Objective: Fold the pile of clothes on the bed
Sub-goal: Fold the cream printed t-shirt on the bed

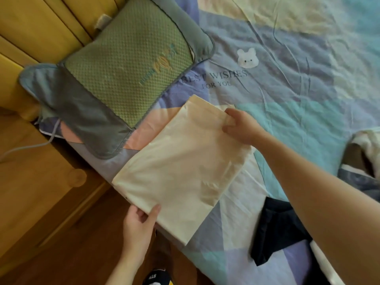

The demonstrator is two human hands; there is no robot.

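The folded cream cloth (181, 161) lies at the bed's near edge, between both hands. The left hand (139, 225) pinches its near corner; the right hand (240, 126) grips the far edge. A dark garment (277, 229) lies under the right forearm, a green pillow (127, 64) beyond the left hand; open patterned bedsheet (298, 89) spreads past the right hand

Warm yellow wood everywhere: a headboard (41, 27) along the bed's top left edge, a knobbed drawer unit (47, 182) beside it, dim wood floor (86, 254) below.
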